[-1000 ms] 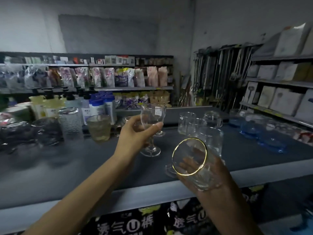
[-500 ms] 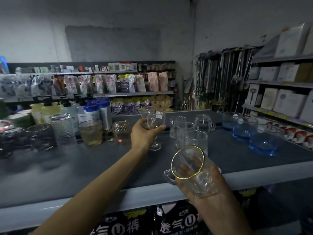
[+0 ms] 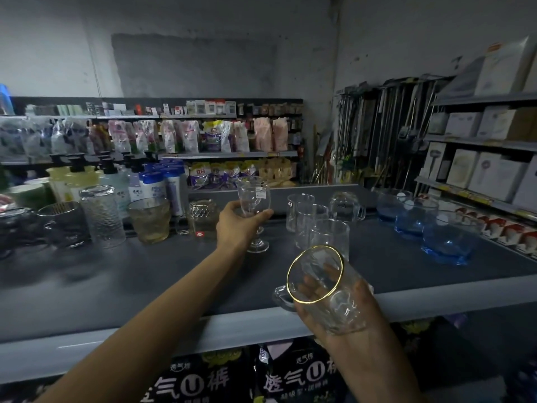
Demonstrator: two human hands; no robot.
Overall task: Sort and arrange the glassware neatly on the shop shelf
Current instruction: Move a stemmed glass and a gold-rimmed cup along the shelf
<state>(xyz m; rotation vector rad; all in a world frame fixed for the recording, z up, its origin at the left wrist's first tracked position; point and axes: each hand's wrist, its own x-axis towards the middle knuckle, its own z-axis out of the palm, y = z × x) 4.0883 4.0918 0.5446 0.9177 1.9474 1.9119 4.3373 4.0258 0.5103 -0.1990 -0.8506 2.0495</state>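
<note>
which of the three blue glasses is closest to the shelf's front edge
The rightmost blue glass, at the near end of their diagonal row. The middle blue glass and the far blue glass stand farther back, to its left.

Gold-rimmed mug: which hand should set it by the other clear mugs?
Right. The right hand grips the gold-rimmed mug, just in front of the clear mugs. The left hand is busy holding the stemmed glass further left.

The left hand (image 3: pixel 235 225) covers the goblet's (image 3: pixel 253 203) lower bowl, and the second goblet (image 3: pixel 249 179) behind it is mostly hidden. The right hand's (image 3: pixel 353 327) fingers (image 3: pixel 327 273) show only distorted through the mug (image 3: pixel 343 303). At the shelf's (image 3: pixel 116 286) left end, dark glassware (image 3: pixel 17 228) is dim and cut off by the picture's edge.
</note>
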